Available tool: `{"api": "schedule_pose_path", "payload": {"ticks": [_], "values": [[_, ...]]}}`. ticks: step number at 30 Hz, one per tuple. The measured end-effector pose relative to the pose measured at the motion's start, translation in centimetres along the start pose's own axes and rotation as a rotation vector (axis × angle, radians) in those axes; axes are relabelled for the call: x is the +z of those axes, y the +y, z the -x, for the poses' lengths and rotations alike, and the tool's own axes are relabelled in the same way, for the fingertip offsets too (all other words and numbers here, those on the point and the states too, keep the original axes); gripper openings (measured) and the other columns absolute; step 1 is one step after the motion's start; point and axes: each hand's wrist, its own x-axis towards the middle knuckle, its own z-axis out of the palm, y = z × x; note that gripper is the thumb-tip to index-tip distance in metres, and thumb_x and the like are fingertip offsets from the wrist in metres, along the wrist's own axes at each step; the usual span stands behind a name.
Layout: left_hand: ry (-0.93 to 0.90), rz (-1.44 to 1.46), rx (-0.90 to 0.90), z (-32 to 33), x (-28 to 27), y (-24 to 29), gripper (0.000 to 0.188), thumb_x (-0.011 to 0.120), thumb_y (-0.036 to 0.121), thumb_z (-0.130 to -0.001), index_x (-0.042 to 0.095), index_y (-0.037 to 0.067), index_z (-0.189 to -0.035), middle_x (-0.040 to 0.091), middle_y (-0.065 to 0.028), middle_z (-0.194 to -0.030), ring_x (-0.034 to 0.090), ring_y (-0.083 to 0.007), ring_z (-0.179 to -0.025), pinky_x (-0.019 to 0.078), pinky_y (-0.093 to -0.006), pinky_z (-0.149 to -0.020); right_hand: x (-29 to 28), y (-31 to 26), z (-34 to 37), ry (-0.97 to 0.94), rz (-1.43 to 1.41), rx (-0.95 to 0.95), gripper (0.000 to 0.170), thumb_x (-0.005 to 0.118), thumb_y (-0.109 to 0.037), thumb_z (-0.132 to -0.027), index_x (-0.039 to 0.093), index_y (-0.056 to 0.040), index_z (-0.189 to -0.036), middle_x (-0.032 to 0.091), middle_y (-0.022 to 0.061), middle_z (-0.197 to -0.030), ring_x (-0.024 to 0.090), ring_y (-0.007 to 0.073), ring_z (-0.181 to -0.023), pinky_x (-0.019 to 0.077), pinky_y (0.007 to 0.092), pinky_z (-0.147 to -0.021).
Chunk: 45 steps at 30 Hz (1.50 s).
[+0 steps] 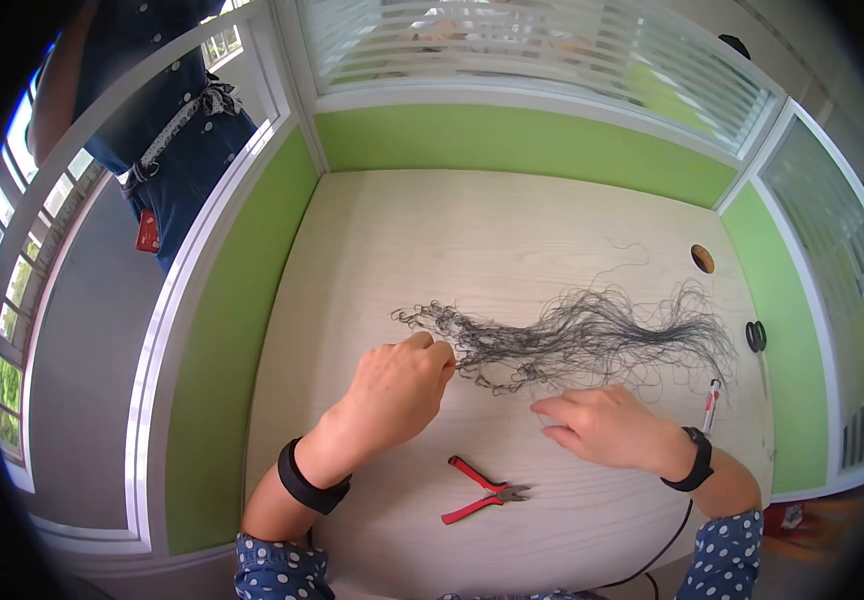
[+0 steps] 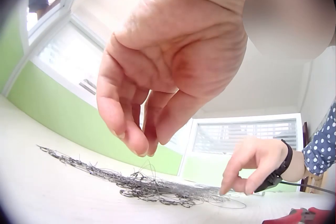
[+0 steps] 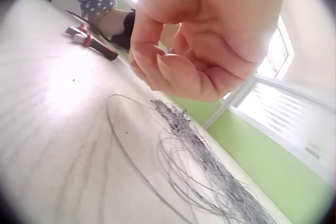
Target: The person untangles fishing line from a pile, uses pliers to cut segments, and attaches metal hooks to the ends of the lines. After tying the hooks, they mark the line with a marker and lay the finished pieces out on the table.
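A tangled bundle of thin dark wires [image 1: 592, 335] lies across the table, with small loops at its left end and loose strands fanning out on the right. Just over the looped end is my left hand [image 1: 397, 385]; its fingers [image 2: 137, 145] point down with the thumb close by, and fine strands rise beneath the tips. I see nothing held in it. My right hand [image 1: 612, 425] hovers at the near side of the bundle, index finger and thumb apart, the other fingers curled in the right wrist view. Red-handled pliers [image 1: 482, 492] lie spread between the forearms.
Green partitions [image 1: 512, 140] with white frames enclose the table. To the right are a marker pen [image 1: 712, 405], a black ring-shaped object [image 1: 756, 336] and a cable hole [image 1: 702, 259]. A black cable [image 1: 667, 545] runs near the right forearm. A person [image 1: 167, 130] stands beyond the left partition.
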Motion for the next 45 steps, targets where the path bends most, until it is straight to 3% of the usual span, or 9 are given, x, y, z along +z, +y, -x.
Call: {"api": "schedule_pose_path", "payload": {"ticks": [5, 8, 11, 13, 20, 27, 31, 38, 45], "values": [[0.012, 0.002, 0.016, 0.2, 0.4, 0.0, 0.011, 0.054, 0.010, -0.082, 0.061, 0.002, -0.080, 0.060, -0.0119, -0.078, 0.058, -0.0315, -0.067, 0.0459, -0.0389, -0.060, 0.1, 1.3, -0.4, -0.081, 0.057, 0.012, 0.027, 0.062, -0.014, -0.076, 0.059, -0.0051, -0.101, 0.062, 0.0126, -0.074, 0.061, 0.0307, -0.066, 0.0483, 0.0383, -0.058], [0.013, 0.008, 0.028, 0.1, 0.4, 0.0, 0.010, 0.055, 0.010, -0.081, 0.061, 0.003, -0.080, 0.060, -0.0114, -0.078, 0.058, -0.0316, -0.067, 0.0459, -0.0390, -0.059, -2.1, 2.7, -0.2, 0.022, 0.223, 0.235, 0.022, 0.062, -0.015, -0.077, 0.055, -0.0016, -0.093, 0.060, 0.0152, -0.073, 0.060, 0.0338, -0.065, 0.0467, 0.0409, -0.055], [-0.012, 0.004, 0.046, 0.1, 0.6, 0.5, 0.009, 0.055, 0.010, -0.081, 0.061, 0.003, -0.080, 0.059, -0.0107, -0.077, 0.058, -0.0307, -0.067, 0.0461, -0.0384, -0.059, -2.2, 2.5, 0.9, 0.141, 0.110, 0.172, 0.025, 0.064, -0.015, -0.075, 0.058, -0.0022, -0.095, 0.062, 0.0134, -0.076, 0.061, 0.0308, -0.068, 0.0483, 0.0389, -0.059], [-0.093, 0.009, 0.054, -0.2, 0.7, 1.3, 0.008, 0.057, 0.011, -0.080, 0.061, 0.004, -0.082, 0.059, -0.0101, -0.079, 0.059, -0.0298, -0.067, 0.0467, -0.0377, -0.059, -1.6, 2.2, 1.6, -0.085, 0.114, 0.099, 0.022, 0.064, -0.014, -0.075, 0.059, -0.0009, -0.092, 0.063, 0.0140, -0.077, 0.061, 0.0309, -0.069, 0.0479, 0.0386, -0.058], [-0.233, -0.120, 0.202, -2.0, 3.7, 3.0, 0.011, 0.058, 0.010, -0.078, 0.055, 0.004, -0.086, 0.053, -0.0122, -0.081, 0.059, -0.0305, -0.062, 0.0469, -0.0399, -0.055, -0.5, 3.6, 1.7, -0.149, 0.127, 0.109, 0.013, 0.061, -0.012, -0.077, 0.056, -0.0007, -0.079, 0.062, 0.0134, -0.074, 0.060, 0.0301, -0.065, 0.0473, 0.0390, -0.056], [-0.115, -0.112, 0.264, -3.7, 5.9, 0.9, 0.008, 0.055, 0.007, -0.079, 0.052, 0.002, -0.084, 0.053, -0.0134, -0.081, 0.058, -0.0327, -0.061, 0.0460, -0.0410, -0.052, -0.8, 6.3, 1.6, 0.106, 0.291, 0.146, 0.005, 0.054, -0.003, -0.075, 0.053, 0.0008, -0.071, 0.058, 0.0146, -0.063, 0.060, 0.0297, -0.058, 0.0462, 0.0388, -0.050], [-0.034, -0.199, 0.103, -4.6, 4.8, -0.7, 0.008, 0.055, 0.008, -0.079, 0.053, 0.003, -0.085, 0.053, -0.0127, -0.081, 0.058, -0.0321, -0.063, 0.0463, -0.0404, -0.056, -1.3, 5.7, 1.3, 0.229, 0.254, 0.085, 0.005, 0.054, -0.003, -0.075, 0.053, 0.0002, -0.071, 0.057, 0.0137, -0.063, 0.059, 0.0295, -0.058, 0.0460, 0.0390, -0.051], [-0.083, 0.002, 0.304, -5.8, 4.7, 3.6, 0.011, 0.059, 0.009, -0.077, 0.054, 0.003, -0.085, 0.052, -0.0121, -0.083, 0.058, -0.0309, -0.065, 0.0466, -0.0401, -0.058, -1.1, 6.0, -0.7, 0.211, 0.134, 0.061, 0.006, 0.054, -0.003, -0.075, 0.053, 0.0003, -0.070, 0.057, 0.0145, -0.064, 0.058, 0.0320, -0.058, 0.0459, 0.0401, -0.051], [-0.155, -0.082, 0.291, -7.6, 7.2, 4.3, 0.014, 0.060, 0.012, -0.078, 0.053, 0.003, -0.086, 0.051, -0.0136, -0.088, 0.058, -0.0338, -0.066, 0.0473, -0.0408, -0.059, 0.0, 6.9, -1.8, 0.155, 0.147, 0.054, 0.003, 0.052, -0.001, -0.072, 0.053, 0.0014, -0.071, 0.057, 0.0158, -0.061, 0.059, 0.0320, -0.059, 0.0468, 0.0398, -0.051]]}}
